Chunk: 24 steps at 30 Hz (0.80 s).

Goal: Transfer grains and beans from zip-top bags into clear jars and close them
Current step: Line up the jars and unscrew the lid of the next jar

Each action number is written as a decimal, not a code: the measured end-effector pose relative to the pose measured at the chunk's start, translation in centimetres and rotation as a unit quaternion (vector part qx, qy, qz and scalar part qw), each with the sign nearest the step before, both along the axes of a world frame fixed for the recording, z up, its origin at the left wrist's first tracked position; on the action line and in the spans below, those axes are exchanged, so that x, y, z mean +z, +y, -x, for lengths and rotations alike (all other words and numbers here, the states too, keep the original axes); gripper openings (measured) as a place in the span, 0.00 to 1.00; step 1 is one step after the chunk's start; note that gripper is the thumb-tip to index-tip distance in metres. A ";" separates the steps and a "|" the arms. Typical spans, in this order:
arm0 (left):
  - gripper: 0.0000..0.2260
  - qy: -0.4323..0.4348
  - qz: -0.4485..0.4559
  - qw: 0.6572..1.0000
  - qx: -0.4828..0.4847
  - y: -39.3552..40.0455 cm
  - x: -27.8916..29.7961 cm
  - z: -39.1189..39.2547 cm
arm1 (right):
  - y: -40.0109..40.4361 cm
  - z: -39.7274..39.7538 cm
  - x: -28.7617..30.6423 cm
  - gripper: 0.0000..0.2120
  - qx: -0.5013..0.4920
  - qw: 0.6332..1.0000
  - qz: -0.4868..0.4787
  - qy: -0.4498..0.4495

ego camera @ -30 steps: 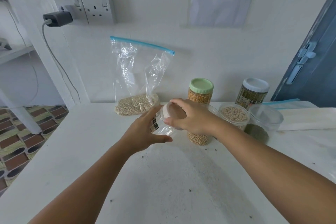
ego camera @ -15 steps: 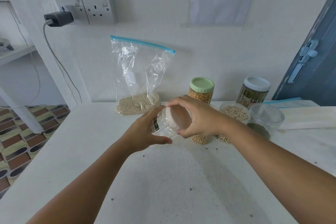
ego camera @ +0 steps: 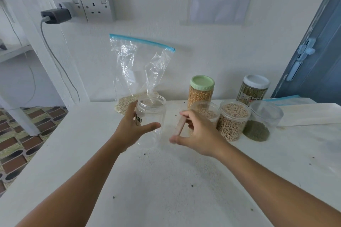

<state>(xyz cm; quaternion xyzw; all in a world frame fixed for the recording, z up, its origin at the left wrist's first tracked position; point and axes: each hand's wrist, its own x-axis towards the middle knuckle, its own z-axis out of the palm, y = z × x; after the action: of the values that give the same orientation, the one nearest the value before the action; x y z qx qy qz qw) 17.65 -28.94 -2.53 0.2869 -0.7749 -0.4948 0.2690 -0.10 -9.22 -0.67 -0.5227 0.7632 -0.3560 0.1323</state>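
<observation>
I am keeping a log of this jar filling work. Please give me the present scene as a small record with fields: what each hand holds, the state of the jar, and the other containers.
left hand: grips the empty clear jar
right hand: holds the lid, off the jar
jar state: open, upright, nothing inside
zip-top bag: leans on the wall behind the jar, pale grains at its bottom
open jars: three at the right, without lids, part filled
closed jars: green-lid jar; white-lid jar

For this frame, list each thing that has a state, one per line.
Empty jar: open, upright, gripped by left hand.
Lid: off, pinched in right hand.
Zip-top bag: zipped, grain at bottom.
Green-lidded jar: closed, filled.
White-lidded jar: closed, filled.
Three jars beside: lidless.
</observation>
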 end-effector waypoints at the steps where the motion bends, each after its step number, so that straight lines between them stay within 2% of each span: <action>1: 0.48 0.006 -0.011 1.000 0.005 0.0 -0.2 -0.1 | 0.1 -0.4 -0.7 0.49 -0.010 1.000 -0.010 -0.010; 5: 0.51 0.037 -0.032 0.999 0.009 0.5 -1.0 -0.3 | 0.3 -2.1 -3.3 0.49 -0.047 0.996 -0.033 -0.067; 8: 0.48 0.050 -0.026 0.998 0.016 0.8 -1.4 -0.3 | 0.3 -2.9 -4.7 0.49 -0.075 0.990 -0.029 -0.119; 12: 0.48 0.056 -0.017 0.998 0.024 1.0 -1.7 -0.4 | 0.7 -2.7 -4.6 0.49 -0.081 0.989 -0.050 -0.109; 17: 0.50 0.053 -0.025 0.998 0.003 0.7 -1.9 -0.8 | 1.4 -2.0 -4.8 0.35 -0.069 0.989 -0.128 -0.026; 20: 0.51 0.040 -0.011 0.999 -0.009 0.1 -1.0 -1.3 | 1.3 -2.2 -5.2 0.25 -0.064 0.989 -0.132 0.007; 22: 0.55 0.034 -0.005 0.999 -0.022 -0.5 0.0 -1.5 | 0.9 -2.6 -4.7 0.31 -0.059 0.990 -0.128 0.009; 24: 0.53 0.028 0.002 0.999 -0.041 -1.0 1.2 -1.5 | 0.2 -3.0 -3.3 0.38 -0.077 0.993 -0.088 -0.018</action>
<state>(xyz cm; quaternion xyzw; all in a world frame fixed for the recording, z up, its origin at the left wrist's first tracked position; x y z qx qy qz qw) 19.16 -29.89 -1.32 0.2401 -0.7790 -0.5121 0.2707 2.91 -8.99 -3.96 -0.4423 0.8269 -0.3063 0.1637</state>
